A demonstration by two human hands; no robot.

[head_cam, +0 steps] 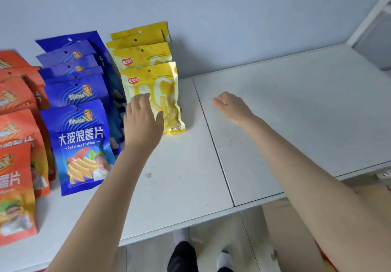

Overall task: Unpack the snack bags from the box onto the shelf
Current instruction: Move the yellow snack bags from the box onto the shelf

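A: Your left hand (143, 121) lies with its fingers straight and spread over the lower left of the front glossy yellow plastic snack bag (167, 94). I cannot tell whether it presses the bag.

B: Your right hand (232, 106) hangs relaxed, gripping nothing, above the flat white shelf (296, 113). It is just right of the dark seam (211, 136) between the shelf's panels.

A: Beyond your left hand's fingertips, more yellow snack bags (143, 54) stand overlapping in a row that runs back to the wall.

B: Left of that hand runs a row of glossy blue plastic snack bags (82, 140) printed with wavy crisps. Further left are glossy orange plastic snack bags (14, 166), cut off by the frame's edge.
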